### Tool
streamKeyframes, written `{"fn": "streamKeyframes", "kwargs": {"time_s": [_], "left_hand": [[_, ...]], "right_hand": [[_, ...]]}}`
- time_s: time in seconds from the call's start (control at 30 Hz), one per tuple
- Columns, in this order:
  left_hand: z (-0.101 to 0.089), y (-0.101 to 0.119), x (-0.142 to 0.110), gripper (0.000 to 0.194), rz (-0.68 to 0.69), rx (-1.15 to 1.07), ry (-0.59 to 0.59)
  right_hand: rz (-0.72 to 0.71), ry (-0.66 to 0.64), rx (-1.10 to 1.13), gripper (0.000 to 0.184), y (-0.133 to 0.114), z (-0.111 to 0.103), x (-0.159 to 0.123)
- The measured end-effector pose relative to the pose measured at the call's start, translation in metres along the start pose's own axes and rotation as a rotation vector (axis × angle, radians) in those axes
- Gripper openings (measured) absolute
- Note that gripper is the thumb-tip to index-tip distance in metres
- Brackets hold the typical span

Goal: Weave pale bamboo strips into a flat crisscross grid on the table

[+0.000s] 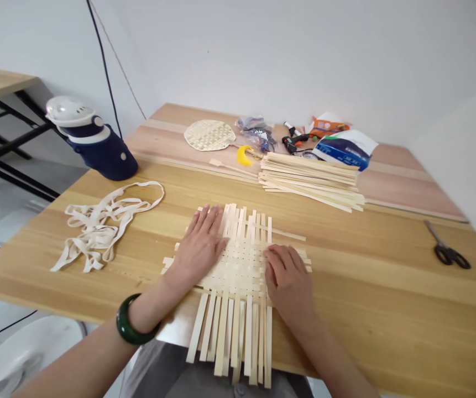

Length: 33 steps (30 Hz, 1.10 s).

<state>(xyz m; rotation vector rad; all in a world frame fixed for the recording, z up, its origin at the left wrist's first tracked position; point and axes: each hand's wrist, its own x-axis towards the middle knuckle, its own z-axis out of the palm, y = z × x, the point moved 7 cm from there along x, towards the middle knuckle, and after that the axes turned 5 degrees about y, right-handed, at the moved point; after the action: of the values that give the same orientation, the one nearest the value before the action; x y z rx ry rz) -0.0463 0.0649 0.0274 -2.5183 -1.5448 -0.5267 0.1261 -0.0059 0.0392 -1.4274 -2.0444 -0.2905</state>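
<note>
A mat of pale, flat bamboo strips [240, 262], woven close in the middle, lies on the table in front of me. Its long loose ends hang over the near edge, and shorter ends stick out at the far side and both sides. My left hand [200, 243] rests flat on the mat's left part, fingers stretched out and thumb apart. At the right edge, my right hand [289, 276] has its fingers bent and close together on the strips; its palm side is hidden. One loose strip [287, 234] slants out at the far right of the weave.
Beyond the mat lie a bundle of strips [310, 179], a woven fan [209, 135], yellow tape [244, 156], a glue gun [294, 142] and a tissue pack [341, 150]. White cloth tape [97, 226] and a blue jug [100, 149] are left; scissors [447, 249] lie right.
</note>
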Motion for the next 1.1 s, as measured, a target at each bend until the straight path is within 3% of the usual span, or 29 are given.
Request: {"fn": "streamKeyframes", "kwargs": {"time_s": [0.2, 0.43, 0.63, 1.1], "left_hand": [[0.016, 0.007, 0.007, 0.056, 0.039, -0.062, -0.063], [0.01, 0.005, 0.015, 0.06, -0.006, -0.106, -0.018], [0.008, 0.005, 0.018, 0.065, -0.029, -0.156, -0.021], [0.003, 0.01, 0.011, 0.051, -0.078, -0.084, -0.013]], "right_hand": [[0.098, 0.026, -0.015, 0.026, 0.002, 0.006, 0.023], [0.24, -0.002, -0.065, 0.034, 0.022, 0.037, 0.029], [0.232, 0.023, -0.085, 0.034, 0.022, 0.037, 0.025], [0.219, 0.043, -0.132, 0.031, 0.019, 0.034, 0.027]]}}
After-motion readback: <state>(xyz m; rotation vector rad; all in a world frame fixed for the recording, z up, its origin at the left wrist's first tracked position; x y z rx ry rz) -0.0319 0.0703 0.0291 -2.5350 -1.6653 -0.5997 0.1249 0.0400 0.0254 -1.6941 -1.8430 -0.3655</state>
